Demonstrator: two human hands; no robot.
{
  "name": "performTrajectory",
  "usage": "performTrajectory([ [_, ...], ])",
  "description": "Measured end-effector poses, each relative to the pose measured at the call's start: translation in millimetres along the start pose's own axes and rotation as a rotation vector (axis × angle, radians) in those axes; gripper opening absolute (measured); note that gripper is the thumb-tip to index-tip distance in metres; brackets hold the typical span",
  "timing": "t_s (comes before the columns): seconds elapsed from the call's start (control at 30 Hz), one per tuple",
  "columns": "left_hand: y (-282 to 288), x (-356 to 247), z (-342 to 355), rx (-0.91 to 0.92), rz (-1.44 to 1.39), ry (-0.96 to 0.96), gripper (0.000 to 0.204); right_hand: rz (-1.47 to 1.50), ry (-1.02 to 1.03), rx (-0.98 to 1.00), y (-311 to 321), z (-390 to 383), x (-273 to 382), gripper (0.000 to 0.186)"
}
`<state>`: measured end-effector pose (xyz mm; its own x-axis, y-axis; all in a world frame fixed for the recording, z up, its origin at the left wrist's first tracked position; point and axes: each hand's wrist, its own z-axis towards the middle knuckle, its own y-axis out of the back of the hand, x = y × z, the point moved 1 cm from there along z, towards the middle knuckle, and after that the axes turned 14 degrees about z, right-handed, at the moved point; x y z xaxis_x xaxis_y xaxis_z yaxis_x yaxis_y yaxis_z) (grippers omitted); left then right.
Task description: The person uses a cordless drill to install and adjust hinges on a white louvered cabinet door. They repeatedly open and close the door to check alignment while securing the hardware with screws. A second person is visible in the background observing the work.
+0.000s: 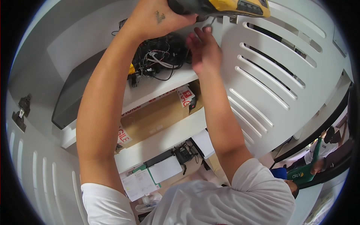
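My left hand (161, 18) is closed on a yellow and black power drill (236, 8) at the top of the view. Just below the drill, my right hand (204, 50) is raised with its fingers loosely curled and apart, beside the inner edge of a white slotted cabinet door (277, 67) and a metal hinge (232, 18). A tangle of black and white cables (161, 56) lies on the white shelf between my forearms, with a dark grey flat panel (67, 97) to the left.
A taped cardboard box (157, 120) sits below the shelf. Papers (140, 183) and a black device (182, 153) are lower down. Another slotted door (37, 176) stands at the left. Several other people (311, 168) are at the lower right, beyond the right door.
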<state>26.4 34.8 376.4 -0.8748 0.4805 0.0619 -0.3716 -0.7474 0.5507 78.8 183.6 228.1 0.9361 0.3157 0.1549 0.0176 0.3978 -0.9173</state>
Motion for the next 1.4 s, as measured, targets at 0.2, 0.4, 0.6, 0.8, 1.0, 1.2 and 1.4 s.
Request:
performTrajectory([
  [0.2,6,-9,0,0.104,0.281,0.223,0.035,-0.065,-0.003,-0.01,11,7,-3,0.036],
  [0.4,33,-19,-20,0.047,0.26,0.254,0.032,-0.704,0.191,0.324,-25,-34,42,0.034],
  [0.6,52,-15,-46,-0.074,0.124,0.183,0.034,-1.9,0.442,0.522,-63,-52,85,0.024],
  [0.8,50,-7,-50,-0.143,0.072,0.013,0.032,-2.719,0.363,0.674,-48,-19,45,0.017],
  [1.0,52,-13,-57,-0.07,-0.197,0.345,0.019,-2.843,0.227,0.696,-36,-17,32,0.018],
  [1.2,55,-17,-56,-0.142,-0.186,0.262,0.015,-2.82,0.209,0.677,-40,-14,27,0.017],
  [1.4,58,-18,-57,-0.148,-0.052,0.265,0.021,-1.856,0.363,0.317,-58,-29,57,0.022],
])
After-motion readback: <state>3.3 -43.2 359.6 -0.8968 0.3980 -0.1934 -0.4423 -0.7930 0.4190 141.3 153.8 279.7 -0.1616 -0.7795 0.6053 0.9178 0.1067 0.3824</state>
